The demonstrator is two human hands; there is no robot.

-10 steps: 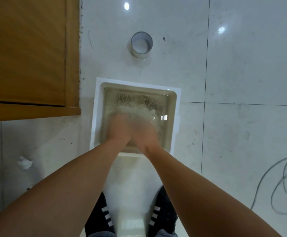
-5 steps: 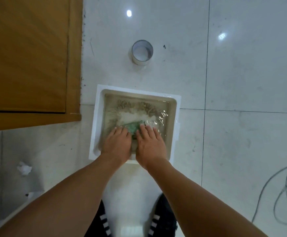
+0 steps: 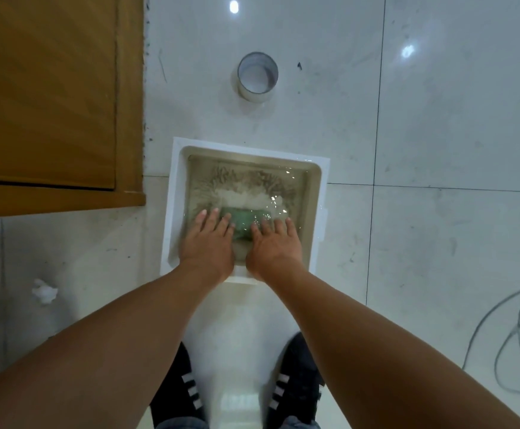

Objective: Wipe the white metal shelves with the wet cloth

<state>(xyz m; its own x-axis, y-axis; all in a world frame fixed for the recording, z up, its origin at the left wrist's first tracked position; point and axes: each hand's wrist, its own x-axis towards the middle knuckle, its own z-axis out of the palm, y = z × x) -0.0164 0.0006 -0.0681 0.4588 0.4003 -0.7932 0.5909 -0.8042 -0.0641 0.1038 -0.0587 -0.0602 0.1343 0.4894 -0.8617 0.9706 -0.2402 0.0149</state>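
Head view looks straight down at the floor, where we stand over a white tub (image 3: 174,196) of cloudy water. The green cloth (image 3: 246,218) lies under the water, toward the 6 o'clock side of the tub. Our left hand (image 3: 209,243) is flat with its fingers straight and spread, its fingertips on the cloth's 9 o'clock end. Our right hand (image 3: 275,247) is flat too, its fingers laid over the cloth's 3 o'clock end. Neither hand grasps the cloth; both press it down, side by side, with a narrow gap between them.

Pale froth or sediment sits in the water at 12 o'clock of the cloth. Beyond the tub at 12 o'clock a tape roll (image 3: 257,76) stands on the floor (image 3: 438,119), well apart from it. A wooden cabinet (image 3: 45,103) fills the 10 o'clock corner. A crumpled paper (image 3: 44,291) lies at 8 o'clock, a grey cable (image 3: 514,339) loops at 4 o'clock, and our shoes (image 3: 184,388) are at 6 o'clock.

We judge the task to be at its start: the cloth is being soaked or rinsed. No white metal shelves are in view, so nothing shows any wiping done. What is left, as we see it, is to lift the cloth, wring it out, carry it to the shelves and wipe them.
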